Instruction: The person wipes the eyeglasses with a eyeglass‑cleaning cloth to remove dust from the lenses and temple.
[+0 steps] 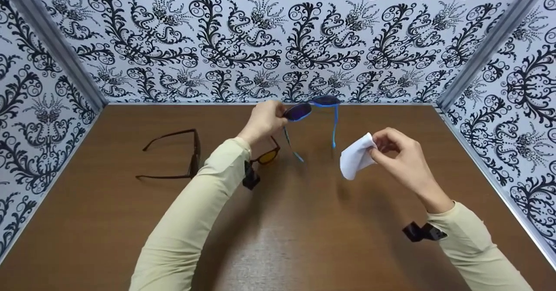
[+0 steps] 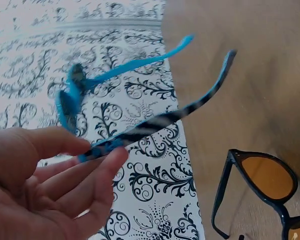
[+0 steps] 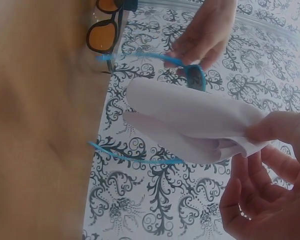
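Blue-framed sunglasses (image 1: pixel 299 112) with dark lenses are held up off the table, temples unfolded. My left hand (image 1: pixel 265 119) pinches them at the hinge end of one temple, between thumb and fingers. That temple (image 2: pixel 155 122) carries a dark striped pattern in the left wrist view. My right hand (image 1: pixel 404 158) pinches a folded white cloth (image 1: pixel 357 156) by its edge. The cloth hangs in the air to the right of the sunglasses, apart from them. In the right wrist view the white cloth (image 3: pixel 190 117) hides part of the blue frame.
Dark-framed glasses with orange lenses (image 1: pixel 267 157) lie on the table beneath my left wrist, partly covered. Another dark pair of glasses (image 1: pixel 194 156) stands farther left, temples unfolded. Patterned walls (image 1: pixel 260 43) enclose the brown table (image 1: pixel 278 247) at the back and sides.
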A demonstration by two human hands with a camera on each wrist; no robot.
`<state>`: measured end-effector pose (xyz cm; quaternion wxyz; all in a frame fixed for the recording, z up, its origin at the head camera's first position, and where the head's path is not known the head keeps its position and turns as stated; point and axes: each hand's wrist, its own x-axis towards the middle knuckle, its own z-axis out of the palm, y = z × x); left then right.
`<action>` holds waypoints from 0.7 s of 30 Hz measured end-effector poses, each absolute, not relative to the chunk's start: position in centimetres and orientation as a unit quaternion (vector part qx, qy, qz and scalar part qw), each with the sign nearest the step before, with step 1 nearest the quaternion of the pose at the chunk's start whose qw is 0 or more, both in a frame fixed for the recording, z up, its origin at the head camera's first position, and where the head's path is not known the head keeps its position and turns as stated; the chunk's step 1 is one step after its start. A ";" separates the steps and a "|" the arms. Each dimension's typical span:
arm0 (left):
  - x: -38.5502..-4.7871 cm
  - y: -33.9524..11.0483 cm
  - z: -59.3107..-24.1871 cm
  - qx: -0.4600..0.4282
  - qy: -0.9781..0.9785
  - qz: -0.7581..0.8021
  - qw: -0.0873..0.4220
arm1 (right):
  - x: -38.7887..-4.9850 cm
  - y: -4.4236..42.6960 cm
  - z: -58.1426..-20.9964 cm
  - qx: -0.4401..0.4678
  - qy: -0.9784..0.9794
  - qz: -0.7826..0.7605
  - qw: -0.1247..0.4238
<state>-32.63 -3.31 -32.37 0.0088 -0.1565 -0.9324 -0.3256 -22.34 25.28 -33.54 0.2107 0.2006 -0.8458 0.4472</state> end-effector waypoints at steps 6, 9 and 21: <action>-32.0 -2.1 -33.9 -0.185 -0.939 -0.271 0.102 | -21.6 25.1 -33.6 0.182 -0.848 0.457 0.195; -31.5 -1.6 -34.7 -0.203 -0.945 -0.227 0.119 | -21.6 25.2 -33.8 0.179 -0.848 0.461 0.188; -30.1 0.7 -37.5 -0.285 -0.949 -0.061 0.117 | -20.5 24.6 -34.1 0.197 -0.838 0.475 0.180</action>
